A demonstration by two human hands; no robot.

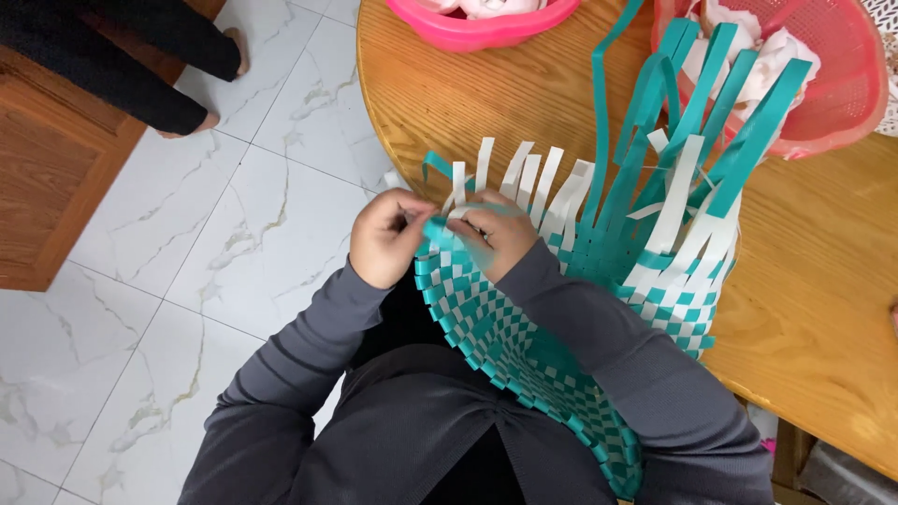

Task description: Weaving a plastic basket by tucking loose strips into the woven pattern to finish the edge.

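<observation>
A view from above showed a person in a dark grey long-sleeved top working on a half-woven basket (561, 346) made of teal and white plastic strips in a checkered pattern. The basket lay on its side, its woven base against the person's lap and its open end resting over the near left edge of a round wooden table (823, 309). Loose strip ends, white and teal, stood up unwoven from the basket's rim and fanned out towards the far side of the table (the teal ones being the longest).

The left hand (385, 236) was curled closed just off the table's left edge, fingertips pinching a teal strip (436, 227) at the basket's rim. The right hand (500, 231) sat just beside it, almost touching, its fingers bent and pressed down on the weave around the same strip; whether it also gripped the strip could not be told.

At the far edge of the table stood a bright pink bowl (477, 30), holding something pale. At the far right corner of the view a coral-pink mesh basket (847, 75) held pale crumpled material, partly behind the raised teal strips.

Left of the table lay a white marble-patterned tile floor (187, 243). In the upper left corner another person's bare feet (210, 79) and dark trouser legs showed beside brown wooden furniture (51, 178).
</observation>
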